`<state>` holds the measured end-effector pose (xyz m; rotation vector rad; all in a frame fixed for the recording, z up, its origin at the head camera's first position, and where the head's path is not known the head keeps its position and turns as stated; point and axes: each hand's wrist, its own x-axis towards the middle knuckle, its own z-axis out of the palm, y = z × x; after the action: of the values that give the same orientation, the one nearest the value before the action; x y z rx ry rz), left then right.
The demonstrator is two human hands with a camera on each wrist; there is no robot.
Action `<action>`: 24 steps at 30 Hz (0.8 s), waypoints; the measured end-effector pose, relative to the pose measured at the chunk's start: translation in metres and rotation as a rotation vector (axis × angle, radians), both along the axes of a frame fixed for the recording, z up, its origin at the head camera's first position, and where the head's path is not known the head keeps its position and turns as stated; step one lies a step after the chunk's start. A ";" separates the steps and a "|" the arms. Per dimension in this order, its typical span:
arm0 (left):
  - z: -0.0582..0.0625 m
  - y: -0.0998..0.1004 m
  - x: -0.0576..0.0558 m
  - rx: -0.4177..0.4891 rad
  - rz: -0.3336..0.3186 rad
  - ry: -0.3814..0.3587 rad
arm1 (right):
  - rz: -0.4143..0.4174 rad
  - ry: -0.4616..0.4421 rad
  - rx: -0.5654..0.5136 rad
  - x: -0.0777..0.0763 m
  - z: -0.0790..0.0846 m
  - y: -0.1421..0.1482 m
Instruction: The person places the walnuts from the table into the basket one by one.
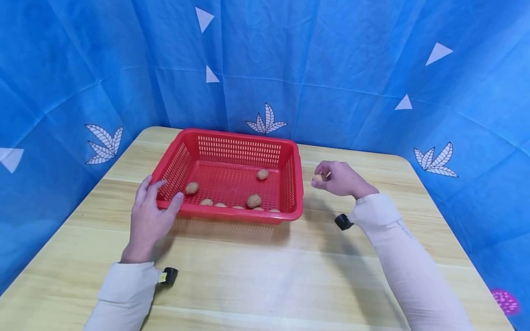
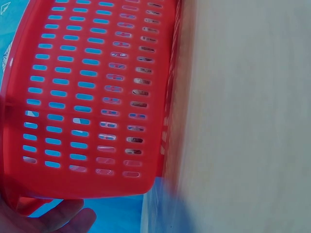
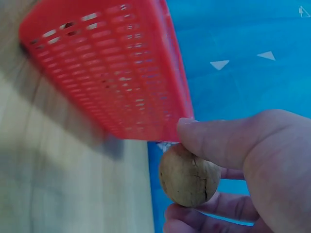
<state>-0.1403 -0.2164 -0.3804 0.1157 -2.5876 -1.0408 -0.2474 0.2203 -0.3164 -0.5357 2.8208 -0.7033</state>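
Note:
A red plastic basket with slotted walls stands on the table, with several walnuts inside, some of them along its front wall. My left hand holds the basket's front left corner, thumb and a finger over the rim. In the left wrist view its fingers show beside that corner. To the right of the basket, above the table, my right hand pinches a walnut between thumb and fingers. The crack in this walnut's shell shows in the right wrist view.
The light wood table extends in front of the basket and on both sides. A blue patterned curtain hangs behind the table's far edge. Small black devices are on my left wrist and right wrist.

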 end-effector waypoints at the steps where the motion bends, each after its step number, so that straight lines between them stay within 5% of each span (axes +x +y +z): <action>1: 0.000 0.000 0.000 0.000 -0.001 0.000 | -0.004 0.006 -0.002 -0.002 0.003 -0.002; 14: 0.001 0.000 0.000 -0.004 0.003 -0.010 | -0.054 0.036 -0.035 -0.019 0.027 -0.041; 24: 0.000 0.000 0.000 -0.004 0.003 -0.013 | -0.036 -0.010 -0.057 -0.031 0.028 -0.077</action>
<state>-0.1402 -0.2163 -0.3799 0.1256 -2.6007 -1.0370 -0.2786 0.1430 -0.2888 -0.4900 2.8147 -0.7937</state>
